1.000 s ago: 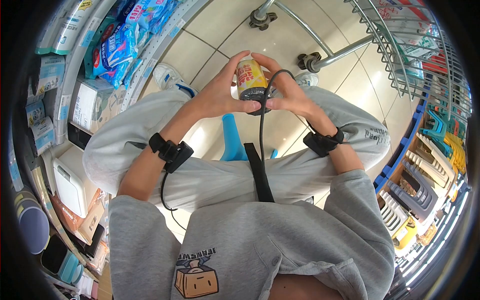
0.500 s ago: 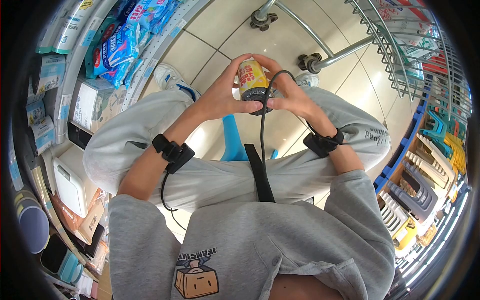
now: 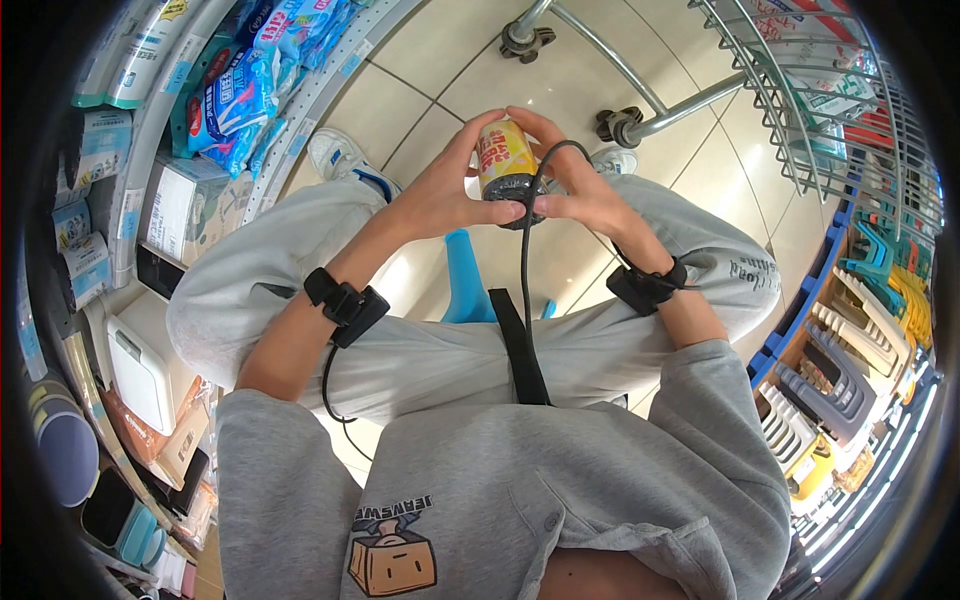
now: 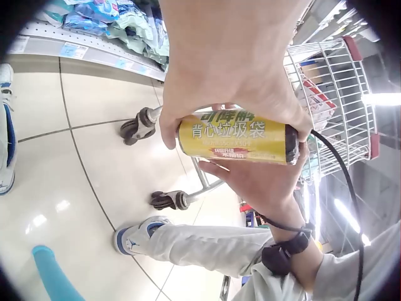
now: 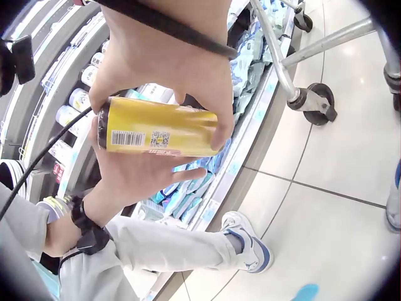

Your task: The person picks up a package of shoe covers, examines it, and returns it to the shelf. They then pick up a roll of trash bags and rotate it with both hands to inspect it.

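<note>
Between both hands is a cylindrical roll (image 3: 505, 158) with a yellow printed wrapper and a dark end. The left hand (image 3: 440, 190) grips its left side, thumb at the dark end and fingertips at the far end. From the other side the right hand (image 3: 580, 185) holds it the same way, and the two thumbs nearly meet. Chinese lettering shows on the roll (image 4: 238, 138) in the left wrist view; a barcode and a square code show on the roll (image 5: 160, 128) in the right wrist view. A black cable (image 3: 524, 290) hangs over the right hand.
Shelves with blue packets (image 3: 240, 90) and boxes stand at the left. A wire cart (image 3: 790, 110) on casters is at the upper right, above plastic stools (image 3: 825, 385). A blue object (image 3: 464, 275) lies beneath the person's legs on the tiled floor (image 3: 420, 70).
Both hands and the roll have shifted slightly down and to the right, and the roll has turned a little. The grip of both hands is kept.
</note>
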A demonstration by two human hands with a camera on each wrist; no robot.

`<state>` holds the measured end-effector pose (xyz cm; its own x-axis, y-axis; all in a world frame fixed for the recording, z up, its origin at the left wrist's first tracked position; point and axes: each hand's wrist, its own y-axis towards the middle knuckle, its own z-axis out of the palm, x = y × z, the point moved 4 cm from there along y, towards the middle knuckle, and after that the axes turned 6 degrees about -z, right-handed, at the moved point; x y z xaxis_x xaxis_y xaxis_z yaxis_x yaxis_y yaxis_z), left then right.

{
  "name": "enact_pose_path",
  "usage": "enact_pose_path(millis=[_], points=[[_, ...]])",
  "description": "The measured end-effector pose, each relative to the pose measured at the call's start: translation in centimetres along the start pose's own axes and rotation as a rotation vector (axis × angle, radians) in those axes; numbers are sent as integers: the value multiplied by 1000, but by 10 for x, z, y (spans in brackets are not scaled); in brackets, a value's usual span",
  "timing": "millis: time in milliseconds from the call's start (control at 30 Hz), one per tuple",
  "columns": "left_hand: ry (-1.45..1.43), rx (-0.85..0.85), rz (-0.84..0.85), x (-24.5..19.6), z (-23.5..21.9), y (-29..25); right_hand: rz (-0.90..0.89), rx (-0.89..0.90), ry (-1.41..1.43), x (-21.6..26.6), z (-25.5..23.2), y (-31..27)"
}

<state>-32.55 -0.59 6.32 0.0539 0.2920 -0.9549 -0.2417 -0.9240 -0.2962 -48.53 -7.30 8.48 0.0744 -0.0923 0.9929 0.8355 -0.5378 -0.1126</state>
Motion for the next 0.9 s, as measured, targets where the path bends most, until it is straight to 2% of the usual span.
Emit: enact_pose_path(millis=[400, 633, 767, 900], points=[[-13, 61, -65, 6, 0, 1, 49, 31, 43, -4, 5, -1], [20, 39, -88, 12, 2, 0, 64, 58, 69, -11, 6, -5], [-159, 57, -115, 6, 0, 0, 37, 43, 128, -8, 6, -4], [-295, 69, -126, 11, -3, 3, 47, 37, 40, -3, 3, -5]])
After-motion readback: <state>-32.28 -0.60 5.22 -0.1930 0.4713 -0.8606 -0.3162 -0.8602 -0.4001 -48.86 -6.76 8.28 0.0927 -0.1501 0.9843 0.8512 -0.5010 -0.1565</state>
